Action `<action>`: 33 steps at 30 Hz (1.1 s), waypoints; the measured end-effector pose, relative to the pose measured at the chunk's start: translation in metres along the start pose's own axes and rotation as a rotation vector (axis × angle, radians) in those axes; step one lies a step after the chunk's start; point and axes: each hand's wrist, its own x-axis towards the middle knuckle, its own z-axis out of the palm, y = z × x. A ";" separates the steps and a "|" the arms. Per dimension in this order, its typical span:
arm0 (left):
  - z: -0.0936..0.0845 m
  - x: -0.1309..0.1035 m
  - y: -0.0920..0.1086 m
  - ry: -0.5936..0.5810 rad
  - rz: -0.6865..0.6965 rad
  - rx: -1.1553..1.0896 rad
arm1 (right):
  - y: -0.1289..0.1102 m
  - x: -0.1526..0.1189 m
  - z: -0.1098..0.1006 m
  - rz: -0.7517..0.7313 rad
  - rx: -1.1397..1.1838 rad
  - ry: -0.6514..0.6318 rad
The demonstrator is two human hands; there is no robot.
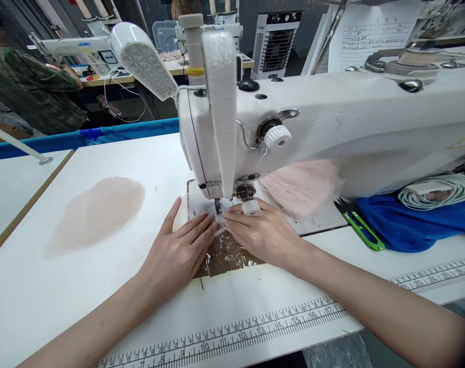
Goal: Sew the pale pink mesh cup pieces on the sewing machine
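Observation:
My left hand lies flat on the bed of a white sewing machine, thumb spread and fingertips just left of the presser foot. From the right, my right hand rests with its fingers stretched out and its tips close to the foot. Its thumb is hidden. Thin, pale sheer fabric shows between the fingertips; most of it is covered by my hands. A stack of light pink sheer fabric lies under the machine arm. One pink sheer piece is spread on the table at left.
Green thread snips lie beside a blue cloth and a coil of pale cord at right. A printed ruler runs along the front edge. A machine lamp juts out left. Another person is at the back left.

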 end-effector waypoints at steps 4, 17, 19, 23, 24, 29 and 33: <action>0.000 0.002 -0.002 0.006 -0.001 -0.003 | 0.001 0.001 0.001 0.019 0.001 -0.021; 0.005 0.006 -0.006 -0.006 -0.032 0.006 | 0.002 0.007 -0.002 0.035 -0.094 -0.060; 0.006 0.007 -0.007 -0.013 -0.041 0.005 | 0.002 0.008 -0.002 0.048 -0.107 -0.061; 0.006 0.008 -0.007 -0.025 -0.053 0.008 | 0.002 0.009 -0.002 0.057 -0.118 -0.053; 0.006 0.008 -0.007 -0.027 -0.052 0.009 | 0.003 0.009 -0.002 0.058 -0.119 -0.056; 0.006 0.007 -0.007 -0.020 -0.050 0.011 | 0.003 0.007 0.001 0.069 -0.101 -0.073; 0.006 0.006 -0.007 -0.014 -0.053 -0.001 | 0.004 0.007 0.002 0.075 -0.072 -0.067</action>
